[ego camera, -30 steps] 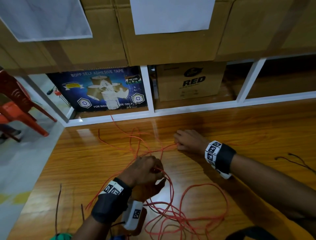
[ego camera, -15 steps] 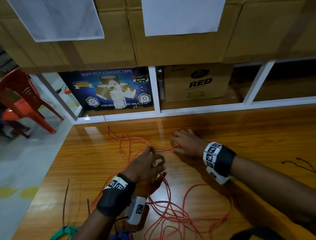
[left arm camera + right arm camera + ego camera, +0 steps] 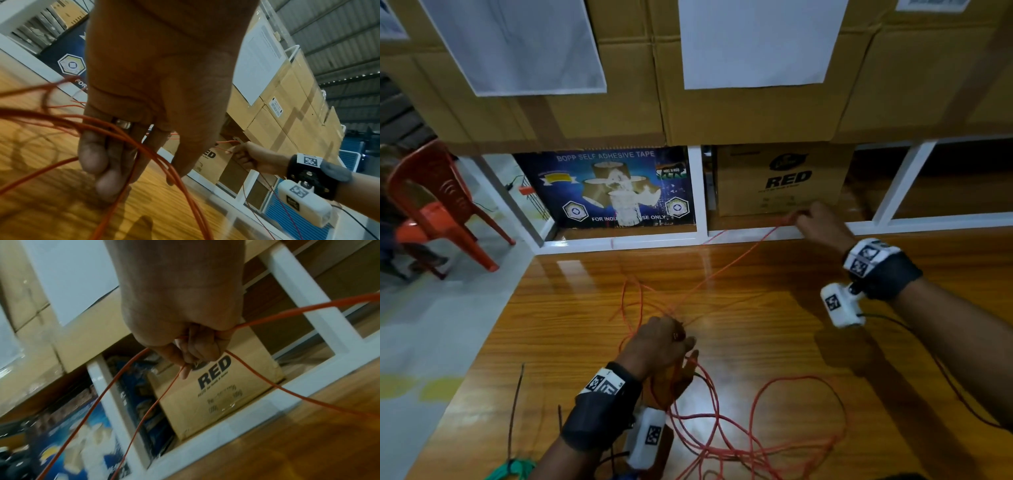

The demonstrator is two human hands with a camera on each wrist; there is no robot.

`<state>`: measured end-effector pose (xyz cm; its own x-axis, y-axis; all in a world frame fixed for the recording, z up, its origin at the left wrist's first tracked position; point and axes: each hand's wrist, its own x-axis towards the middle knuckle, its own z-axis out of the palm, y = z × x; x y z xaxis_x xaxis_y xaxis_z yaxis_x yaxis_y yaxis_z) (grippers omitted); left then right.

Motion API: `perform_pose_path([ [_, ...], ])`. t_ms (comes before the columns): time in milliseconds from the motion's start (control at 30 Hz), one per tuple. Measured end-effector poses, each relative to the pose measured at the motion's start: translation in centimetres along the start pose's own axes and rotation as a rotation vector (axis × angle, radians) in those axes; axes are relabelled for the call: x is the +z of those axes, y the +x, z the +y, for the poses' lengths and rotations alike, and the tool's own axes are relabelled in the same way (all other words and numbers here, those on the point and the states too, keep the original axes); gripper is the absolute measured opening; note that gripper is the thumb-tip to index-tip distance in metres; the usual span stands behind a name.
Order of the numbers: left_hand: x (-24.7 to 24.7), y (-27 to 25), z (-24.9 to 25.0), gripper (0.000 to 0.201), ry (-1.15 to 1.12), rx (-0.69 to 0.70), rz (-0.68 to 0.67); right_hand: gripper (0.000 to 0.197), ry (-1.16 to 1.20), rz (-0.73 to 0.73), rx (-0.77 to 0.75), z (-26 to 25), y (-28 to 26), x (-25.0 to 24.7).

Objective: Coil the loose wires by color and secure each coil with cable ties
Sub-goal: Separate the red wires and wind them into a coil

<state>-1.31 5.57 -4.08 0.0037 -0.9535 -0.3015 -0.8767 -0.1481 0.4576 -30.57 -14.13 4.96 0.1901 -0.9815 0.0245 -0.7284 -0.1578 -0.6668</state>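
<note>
While right hand [image 3: 822, 222] pinches orange wire [image 3: 726, 270] taut, left hand [image 3: 657, 346] grips gathered loops: keep tension even, lay equal turns above tabletop [image 3: 774, 308].

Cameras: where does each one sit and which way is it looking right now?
Head: worn high, looks down at the wooden table; shows the left hand, right hand, both wristbands.
Left wrist: looks along the left hand's fingers toward the cardboard boxes; the right hand is also visible.
Right wrist: looks along the right hand toward the RED box.
Shared: all three show the orange wire.
</note>
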Motion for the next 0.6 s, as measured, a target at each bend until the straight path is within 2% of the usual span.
perform_pose_path([
  [67,-0.3,-0.2,0.3,0.022,-0.032,0.029,0.052,0.028,0.061,0.080,0.061,0.5,0.7,-2.3],
  [167,-1.0,-0.9,1.1,0.013,-0.111,0.200,0.133,0.039,0.144,0.212,0.172,2.2,1.6,-3.8],
  [267,-1.3,-1.3,1.5,0.009,-0.205,0.375,0.208,0.019,0.294,0.197,0.213,2.7,1.2,-3.6],
  [400,-2.1,-1.8,1.9,0.013,-0.326,0.429,0.522,0.021,0.512,0.121,0.308,0.7,0.5,-4.7],
  [533,-4.2,-0.9,3.6,0.005,-0.401,0.430,0.718,0.028,0.595,0.067,0.171,-3.2,-0.7,-6.5],
  [567,-4.7,-0.4,4.3,0.004,-0.401,0.430,0.723,0.028,0.608,0.035,0.130,-4.4,-1.3,-6.7],
  [600,-5.0,0.4,4.7,0.012,-0.381,0.420,0.694,0.027,0.633,-0.005,0.109,-5.4,-1.6,-6.7],
])
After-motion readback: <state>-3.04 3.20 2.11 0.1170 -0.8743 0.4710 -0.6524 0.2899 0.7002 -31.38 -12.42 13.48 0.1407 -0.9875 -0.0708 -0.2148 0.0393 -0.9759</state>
